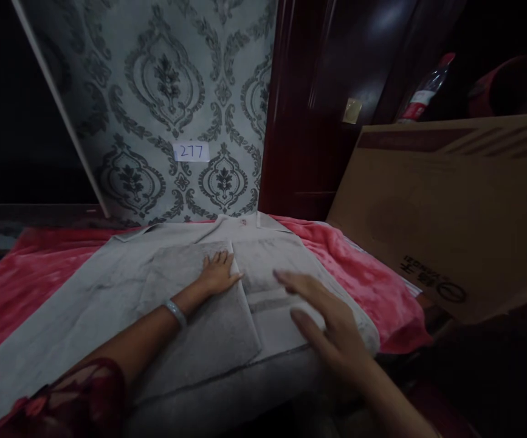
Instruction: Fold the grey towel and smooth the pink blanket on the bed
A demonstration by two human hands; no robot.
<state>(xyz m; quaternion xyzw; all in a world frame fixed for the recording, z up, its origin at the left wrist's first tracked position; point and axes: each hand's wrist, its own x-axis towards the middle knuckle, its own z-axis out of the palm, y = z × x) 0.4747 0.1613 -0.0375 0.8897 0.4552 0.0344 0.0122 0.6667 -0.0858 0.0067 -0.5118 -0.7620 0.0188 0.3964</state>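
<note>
The garment [176, 286], grey and partly folded, lay spread flat on a red blanket [30, 274] covering the bed. Its collar end pointed toward the patterned wall [163, 91].

The left hand [217, 274] rested palm down on the folded panel of the garment, near the centre fold. Its fingers were extended and held close together, gripping nothing. A bracelet [175, 311] sat on the left wrist, and a red lace sleeve [72, 395] covered the upper arm.

The right hand [327, 322] was open, fingers loosely spread and blurred, over the right part of the garment. Whether it touched the cloth could not be determined. It held nothing.

A cardboard box [450, 207] leaned at the right, beside the blanket. A label [191, 151] marked 277 was fixed to the wall. A bottle [422, 91] stood behind the box.
</note>
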